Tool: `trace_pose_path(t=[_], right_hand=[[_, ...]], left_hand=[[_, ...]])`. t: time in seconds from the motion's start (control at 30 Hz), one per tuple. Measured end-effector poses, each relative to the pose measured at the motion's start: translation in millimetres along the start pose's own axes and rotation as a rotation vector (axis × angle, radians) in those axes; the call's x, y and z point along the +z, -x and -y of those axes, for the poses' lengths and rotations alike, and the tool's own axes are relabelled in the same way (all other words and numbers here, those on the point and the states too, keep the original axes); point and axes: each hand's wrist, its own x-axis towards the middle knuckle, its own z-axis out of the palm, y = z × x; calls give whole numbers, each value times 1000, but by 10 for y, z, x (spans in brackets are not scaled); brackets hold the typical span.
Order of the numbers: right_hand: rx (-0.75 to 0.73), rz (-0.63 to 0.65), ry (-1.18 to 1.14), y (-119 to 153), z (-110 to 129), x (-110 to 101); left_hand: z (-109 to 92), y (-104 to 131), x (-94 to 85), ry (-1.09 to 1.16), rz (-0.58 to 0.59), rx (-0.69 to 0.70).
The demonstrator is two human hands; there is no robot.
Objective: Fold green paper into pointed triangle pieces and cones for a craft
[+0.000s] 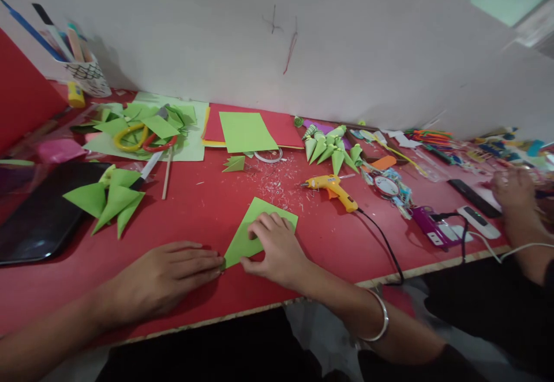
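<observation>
A folded sheet of light green paper [246, 231] lies on the red tabletop in front of me. My left hand [173, 272] rests flat beside it, fingers stretched out, the tips at its lower left corner. On the paper's right part is my right hand [277, 249], with bent, spread fingers pressing on it and the thumb near its lower edge. Behind the paper are small white scraps [274, 183] and a small folded green piece [234, 164]. A yellow glue gun [331, 188] lies to the right, its black cord running toward the front edge.
Green cones [331, 148], red and green sheets [247, 132] and scissors [130, 138] among green pieces lie at the back. A black phone-like slab [38, 220] and a green paper shape [113, 200] are left. Another person's hand [515, 188] and a purple power socket [435, 229] are right.
</observation>
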Motion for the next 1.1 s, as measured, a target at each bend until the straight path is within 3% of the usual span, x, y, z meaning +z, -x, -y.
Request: trace_pose_path(t=[0.13, 0.47, 0.73, 0.9, 1.1], right_hand=[[58, -31, -3, 48, -156, -64], [245, -132, 83, 219, -500, -170], [217, -199, 69, 322, -752, -206], [126, -187, 37, 335, -630, -215], [0, -62, -40, 346, -365, -184]], left_hand=[[-15, -28, -10, -12, -60, 20], [20, -13, -6, 15, -20, 36], [47, 24, 32, 14, -43, 41], [-3, -14, 27, -20, -59, -9], [-155, -247, 17, 113, -94, -255]])
